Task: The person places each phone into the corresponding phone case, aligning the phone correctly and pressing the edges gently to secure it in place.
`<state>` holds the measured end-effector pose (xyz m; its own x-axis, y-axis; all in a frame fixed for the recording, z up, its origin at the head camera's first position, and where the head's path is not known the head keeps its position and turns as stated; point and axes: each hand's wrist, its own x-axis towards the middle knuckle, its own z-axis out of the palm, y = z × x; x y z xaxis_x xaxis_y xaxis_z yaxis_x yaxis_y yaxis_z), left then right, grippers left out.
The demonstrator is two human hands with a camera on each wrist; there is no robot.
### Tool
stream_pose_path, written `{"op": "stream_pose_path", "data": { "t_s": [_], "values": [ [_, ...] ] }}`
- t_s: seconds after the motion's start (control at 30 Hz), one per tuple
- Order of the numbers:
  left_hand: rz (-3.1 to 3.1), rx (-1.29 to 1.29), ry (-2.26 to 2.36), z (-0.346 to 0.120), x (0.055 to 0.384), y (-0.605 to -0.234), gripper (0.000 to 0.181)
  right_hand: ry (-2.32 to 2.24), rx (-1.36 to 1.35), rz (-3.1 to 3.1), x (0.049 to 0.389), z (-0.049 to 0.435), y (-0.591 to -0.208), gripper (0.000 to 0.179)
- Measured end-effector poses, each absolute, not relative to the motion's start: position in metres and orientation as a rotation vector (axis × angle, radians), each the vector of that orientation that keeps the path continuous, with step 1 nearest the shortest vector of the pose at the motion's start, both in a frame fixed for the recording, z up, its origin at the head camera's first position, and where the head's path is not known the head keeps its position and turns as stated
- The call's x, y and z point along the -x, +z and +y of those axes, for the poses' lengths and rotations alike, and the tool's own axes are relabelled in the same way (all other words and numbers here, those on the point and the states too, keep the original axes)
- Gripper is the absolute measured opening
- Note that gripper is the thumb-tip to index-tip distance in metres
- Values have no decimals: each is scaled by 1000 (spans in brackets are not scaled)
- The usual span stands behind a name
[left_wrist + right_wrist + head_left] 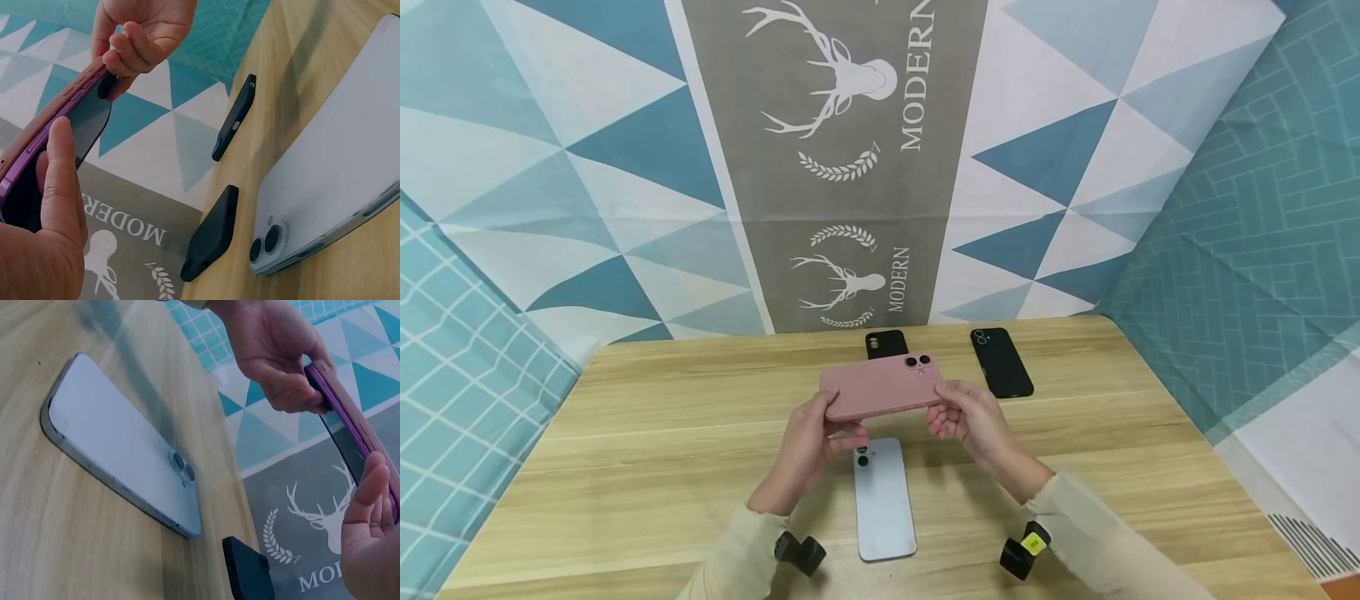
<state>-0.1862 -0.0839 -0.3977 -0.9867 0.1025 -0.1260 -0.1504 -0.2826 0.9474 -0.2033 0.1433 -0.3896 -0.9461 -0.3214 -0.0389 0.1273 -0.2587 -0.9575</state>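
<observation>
Both hands hold a phone in a pink case, level and sideways above the table, its back and two camera rings facing up. My left hand pinches the left end, thumb on top. At the right end, by the cameras, my right hand grips it with the other fingers curled below. From the side in the left wrist view, the pink case lies along the phone's purple edge, with the dark screen underneath. A white phone lies back up on the table beneath the hands.
Behind the held phone lies a black phone case, partly hidden by it. Another black case lies to its right. The wooden table meets a patterned cloth wall at its back edge.
</observation>
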Motion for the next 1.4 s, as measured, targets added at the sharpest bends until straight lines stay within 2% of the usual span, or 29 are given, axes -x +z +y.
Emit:
{"op": "stream_pose_path", "data": {
  "t_s": [0.5,0.77,1.0,1.4],
  "values": [
    [1822,31,2354,-86,187,-393,43,-2309,224,1711,196,140,-387,13],
    [1813,36,2349,-88,187,-395,44,-2333,282,1507,201,143,-389,35],
    [1817,52,2365,-86,187,-396,43,-2128,384,1480,198,137,-393,22],
    [1819,20,2334,-80,186,-399,41,-2233,321,1522,191,125,-392,27]
  ]
}}
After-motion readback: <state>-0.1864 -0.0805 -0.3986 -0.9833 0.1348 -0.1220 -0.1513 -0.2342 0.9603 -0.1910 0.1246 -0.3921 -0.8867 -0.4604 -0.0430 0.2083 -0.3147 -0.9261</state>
